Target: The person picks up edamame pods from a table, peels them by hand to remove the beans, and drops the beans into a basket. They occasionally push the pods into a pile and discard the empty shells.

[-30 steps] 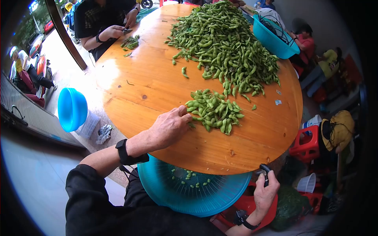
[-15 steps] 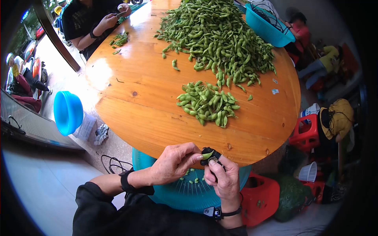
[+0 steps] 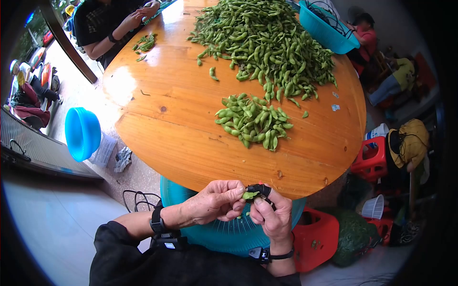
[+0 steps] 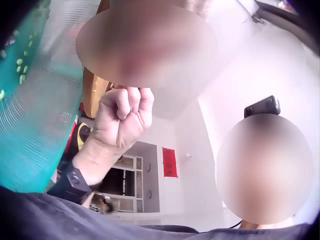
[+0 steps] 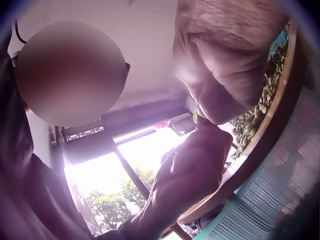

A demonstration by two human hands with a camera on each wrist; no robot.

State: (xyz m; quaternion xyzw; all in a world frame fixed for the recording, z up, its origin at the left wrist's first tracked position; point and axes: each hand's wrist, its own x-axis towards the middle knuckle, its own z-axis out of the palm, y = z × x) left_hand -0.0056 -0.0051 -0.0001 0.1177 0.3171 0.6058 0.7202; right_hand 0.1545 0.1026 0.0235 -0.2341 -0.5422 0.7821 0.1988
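Note:
Above the round table's near edge, the left hand (image 3: 214, 202) pinches a green pod (image 3: 249, 195) between thumb and fingers. The right hand (image 3: 274, 214) meets it there, fingers curled round a small black tool (image 3: 259, 189) that touches the pod. A teal basket (image 3: 214, 240) sits below both hands, with a few shelled beans in it. On the wooden table (image 3: 191, 138) lies a small group of pods (image 3: 253, 121), and behind it a large heap of pods (image 3: 267, 43). In the right wrist view the left hand (image 5: 185, 172) and right hand (image 5: 225, 60) are close together.
A teal basin (image 3: 329, 31) with dark cables stands at the table's back right. Another person's hands (image 3: 138, 16) are at the back left, near a few pods. Red stools (image 3: 315, 243) stand at the right, and blue basins (image 3: 82, 133) at the left.
The left hand has left the small group of pods and come back to the near edge with one pod. The right hand has moved left and up to meet it with the black tool.

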